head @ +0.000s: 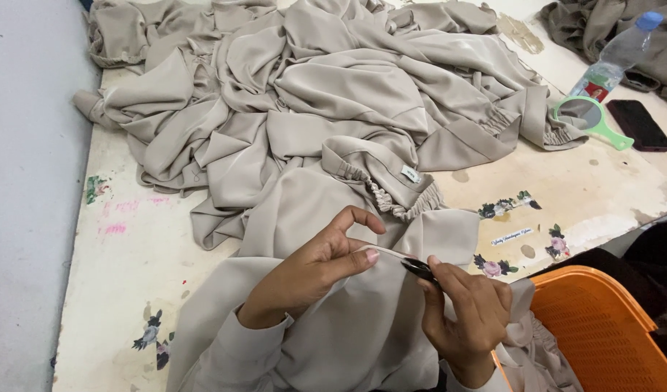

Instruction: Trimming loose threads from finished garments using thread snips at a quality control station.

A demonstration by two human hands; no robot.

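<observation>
On the worktable (130,247), a beige garment (333,218) lies spread toward the person. The left hand (315,272) pinches a raised fold of its fabric between thumb and curled fingers. The right hand (468,312) is closed around small black thread snips (418,268), tip touching the fold.

Small white sewn-in label (411,174) on beige garment collar, mid worktop. Narrow white paper strip label (512,236) stuck on worktop (123,254) between flower stickers (505,207). Clear plastic bottle (615,58), blue cap, red-green wrapper, far right. Dark phone (639,125) beside it, screen black.
</observation>
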